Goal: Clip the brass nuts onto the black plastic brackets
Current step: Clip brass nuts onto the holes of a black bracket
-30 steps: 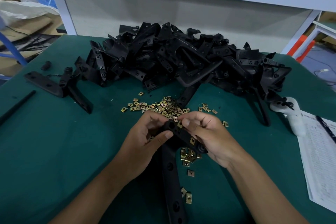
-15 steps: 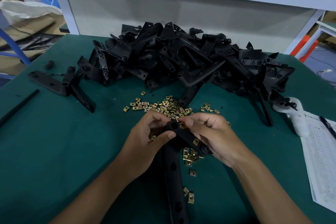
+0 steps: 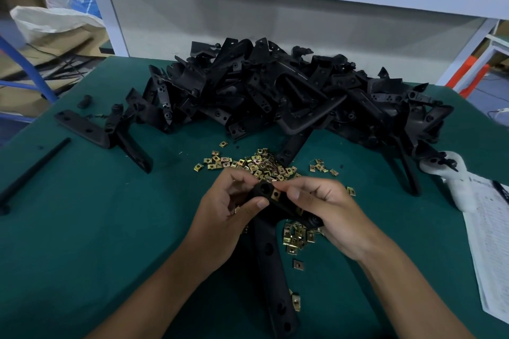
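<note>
Both hands are on one black bracket (image 3: 268, 253) at the table's near middle. Its long arm runs toward 6 o'clock, its short arm off toward 4 o'clock under the right palm. The left hand (image 3: 228, 217) is curled round the corner end, thumb pressing the face. The right hand (image 3: 327, 212) pinches a brass nut (image 3: 276, 194) sitting right at that corner, just at 3 o'clock of the round hole. Looks like the nut has to slide on toward 9 o'clock, so the right hand does the pushing. Loose nuts (image 3: 261, 165) lie at 12 o'clock of the hands, the bracket pile (image 3: 275, 91) beyond them.
</note>
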